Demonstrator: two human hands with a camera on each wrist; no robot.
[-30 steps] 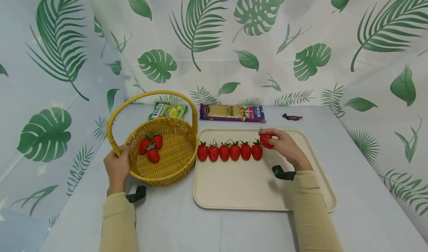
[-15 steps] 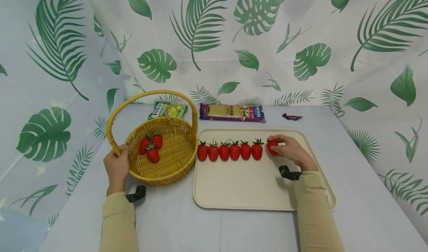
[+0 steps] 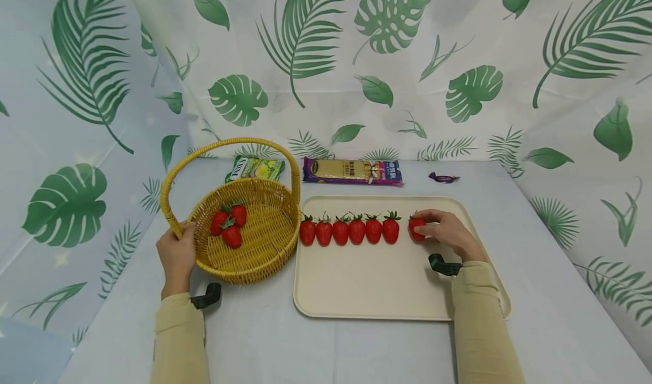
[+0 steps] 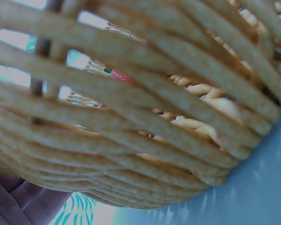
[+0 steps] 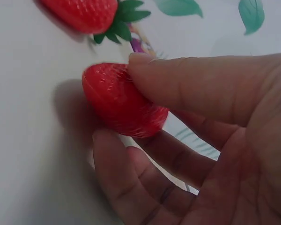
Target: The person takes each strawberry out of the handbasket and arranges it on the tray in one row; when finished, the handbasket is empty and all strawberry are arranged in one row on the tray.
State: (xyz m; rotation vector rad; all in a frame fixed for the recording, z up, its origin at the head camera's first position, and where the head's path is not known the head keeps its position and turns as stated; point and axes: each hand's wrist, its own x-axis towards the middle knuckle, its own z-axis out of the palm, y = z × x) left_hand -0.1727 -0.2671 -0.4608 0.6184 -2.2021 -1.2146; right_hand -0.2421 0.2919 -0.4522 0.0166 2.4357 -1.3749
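My left hand grips the handle of a yellow wicker basket at its left side; up close, the left wrist view is filled by the basket's woven wall. Three strawberries lie inside. Over the cream tray, my right hand pinches a red strawberry between thumb and fingers, with a shadow beside it on the tray. To its left, several strawberries stand in a row along the tray's far part, leaves away from me. The right wrist view shows the held strawberry near another strawberry.
Behind the tray lies a long purple-and-gold packet. A green FOX'S bag sits behind the basket, and a small purple wrapped candy is at the back right. Leaf-printed cloth hangs behind the table.
My right hand has moved right and slightly toward me with the strawberry, away from the row's end, and lowered it to the tray. The left hand and basket stay in place.
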